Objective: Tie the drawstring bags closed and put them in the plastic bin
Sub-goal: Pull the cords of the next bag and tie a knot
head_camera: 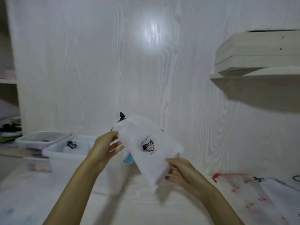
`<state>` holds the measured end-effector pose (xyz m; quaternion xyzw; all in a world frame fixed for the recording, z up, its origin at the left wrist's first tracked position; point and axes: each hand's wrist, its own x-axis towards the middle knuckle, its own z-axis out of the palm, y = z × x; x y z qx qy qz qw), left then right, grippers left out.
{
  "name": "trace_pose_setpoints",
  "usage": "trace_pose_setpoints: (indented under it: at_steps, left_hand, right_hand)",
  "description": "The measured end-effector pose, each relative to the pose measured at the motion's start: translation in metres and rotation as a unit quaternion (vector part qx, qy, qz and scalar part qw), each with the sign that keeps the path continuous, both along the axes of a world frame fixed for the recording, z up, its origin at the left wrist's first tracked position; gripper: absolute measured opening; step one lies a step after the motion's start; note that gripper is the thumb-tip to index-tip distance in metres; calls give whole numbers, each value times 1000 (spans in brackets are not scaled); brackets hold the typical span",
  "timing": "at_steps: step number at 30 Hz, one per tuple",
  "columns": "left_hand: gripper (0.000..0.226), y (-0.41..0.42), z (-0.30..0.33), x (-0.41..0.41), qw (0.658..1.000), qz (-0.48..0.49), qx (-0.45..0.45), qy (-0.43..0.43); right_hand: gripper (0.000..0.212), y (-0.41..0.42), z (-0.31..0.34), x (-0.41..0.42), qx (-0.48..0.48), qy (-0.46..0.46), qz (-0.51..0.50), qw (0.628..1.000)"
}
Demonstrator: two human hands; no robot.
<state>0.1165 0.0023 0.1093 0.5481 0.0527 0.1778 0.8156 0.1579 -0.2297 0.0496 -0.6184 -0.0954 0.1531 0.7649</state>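
Head view: white fabric drawstring bag with a black printed logo (148, 148) held up off the table, tilted. Left hand (105, 148) pinching the gathered mouth end, black drawstring knot (121, 116) just above that pinch. Right hand (180, 172) gripping the bottom corner, fingers curled behind the cloth. Clear plastic bin (65, 150) down and to the left of the left-hand grip, another tied bag inside. Probably tied already; best to check the knot is snug, then release the bottom corner first and lower by the mouth end.
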Motion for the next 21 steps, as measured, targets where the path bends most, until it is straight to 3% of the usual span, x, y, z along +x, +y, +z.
trace_pose_setpoints:
  at_steps: [5,10,14,17,19,21]
  left_hand:
    - [47,61,17,-19,986,161,45,-19]
    - [61,94,39,-34,974,214,68,-28]
    - [77,122,43,-31,916,384,111,-20]
    - [63,130,32,-29,816,504,281,-44]
    - [52,135,21,-20,761,452,464,-28]
    - [53,144,9,-7,728,323,605,15]
  right_hand:
    - [26,65,43,-2,-89,-65,26,994]
    - [27,135,77,4,-131,-120,-6,984]
    - [11,166,85,17,-123,-157,-68,978]
    - [18,175,78,35,-227,-193,-79,951]
    - [42,175,68,43,-361,-251,-55,897]
    - [69,170,60,46,-461,-314,-78,826]
